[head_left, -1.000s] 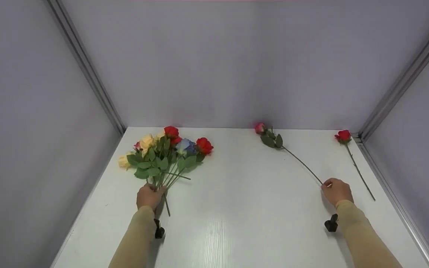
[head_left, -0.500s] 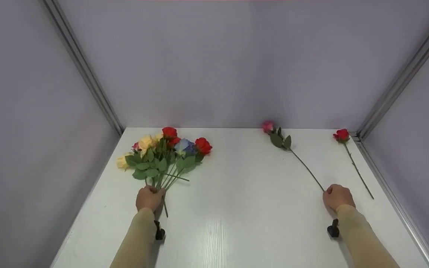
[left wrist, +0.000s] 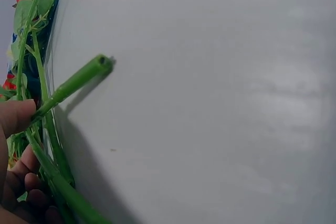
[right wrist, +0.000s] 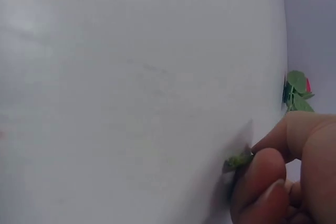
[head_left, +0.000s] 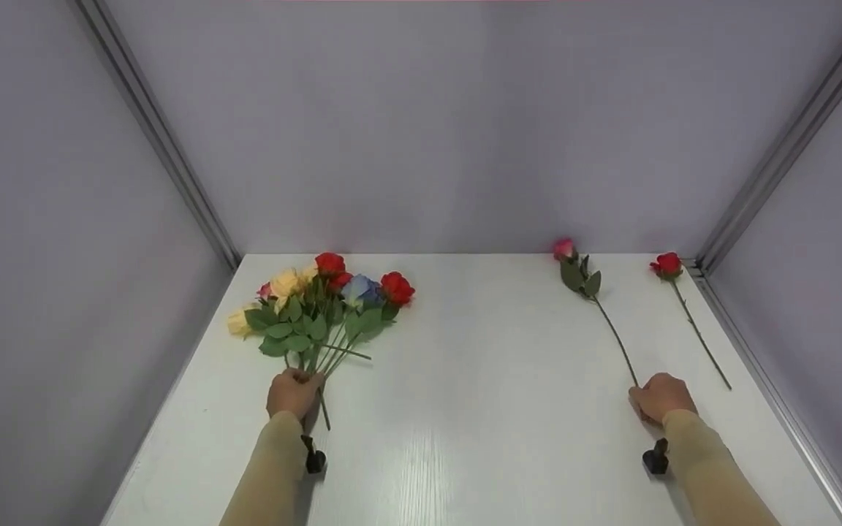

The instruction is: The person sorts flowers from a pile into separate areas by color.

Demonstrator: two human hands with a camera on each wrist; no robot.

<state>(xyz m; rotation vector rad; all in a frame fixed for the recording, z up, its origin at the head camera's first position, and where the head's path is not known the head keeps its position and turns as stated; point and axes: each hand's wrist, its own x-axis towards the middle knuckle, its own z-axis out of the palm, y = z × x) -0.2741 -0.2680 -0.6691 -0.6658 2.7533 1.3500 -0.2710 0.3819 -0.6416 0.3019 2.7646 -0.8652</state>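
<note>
At the left of the head view, my left hand (head_left: 293, 394) grips the gathered stems of a bunch of roses with yellow, red, pink and blue blooms (head_left: 362, 291). In the left wrist view the thumb lies over the green stems (left wrist: 58, 174), and one cut stem end (left wrist: 86, 77) points out past it. My right hand (head_left: 662, 398) pinches the lower end of a pink rose's stem (head_left: 615, 336); its bloom (head_left: 563, 249) lies toward the back wall. In the right wrist view the stem's tip (right wrist: 237, 161) pokes out between thumb and fingers.
A single red rose (head_left: 667, 265) lies to the right of my right hand, stem toward the front. The white table (head_left: 465, 409) is bounded by a grey back wall (head_left: 421, 146) and side walls with metal corner posts.
My right hand has drawn slightly toward the front, and the pink rose's bloom has swung to the right, so its stem stands steeper. The left hand keeps its hold on the bunch.
</note>
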